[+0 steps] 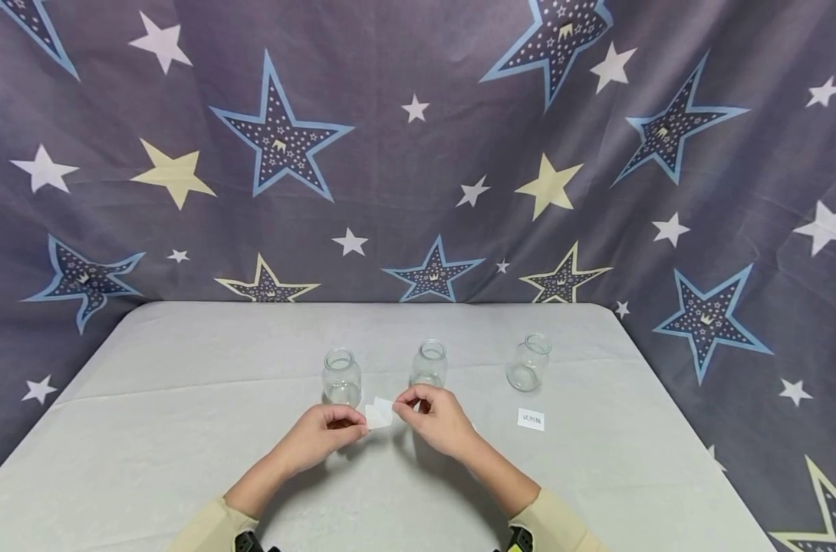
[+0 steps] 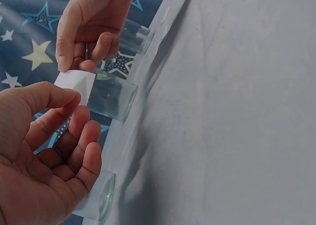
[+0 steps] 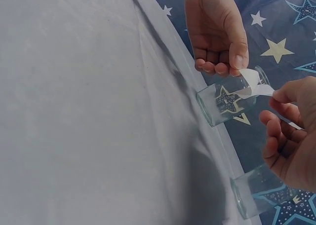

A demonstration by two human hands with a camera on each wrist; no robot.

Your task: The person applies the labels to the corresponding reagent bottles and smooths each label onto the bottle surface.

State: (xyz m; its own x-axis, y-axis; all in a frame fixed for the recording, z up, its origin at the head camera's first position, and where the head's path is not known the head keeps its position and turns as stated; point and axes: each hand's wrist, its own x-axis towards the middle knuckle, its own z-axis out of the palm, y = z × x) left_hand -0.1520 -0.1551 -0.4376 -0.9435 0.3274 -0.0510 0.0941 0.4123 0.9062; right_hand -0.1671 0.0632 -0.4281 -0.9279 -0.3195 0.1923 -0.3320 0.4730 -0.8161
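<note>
Between my hands is a small white paper label [image 1: 379,414], folded or peeling apart into two layers, as the right wrist view shows with a raised white strip [image 3: 262,90]. My left hand [image 1: 327,435] pinches its left side between thumb and forefinger. The right hand [image 1: 437,418] pinches the other side the same way, its remaining fingers loosely curled. An open glass jar [image 1: 342,377] stands just behind the left hand. A second glass jar [image 1: 429,362] is behind the right hand, which hides its lower part.
To the right, a third glass jar [image 1: 528,364] stands tilted-looking on the grey-white covered table [image 1: 183,429]. A white label with dark printed characters [image 1: 531,418] lies in front of it. A star-patterned cloth [image 1: 390,153] hangs behind the table.
</note>
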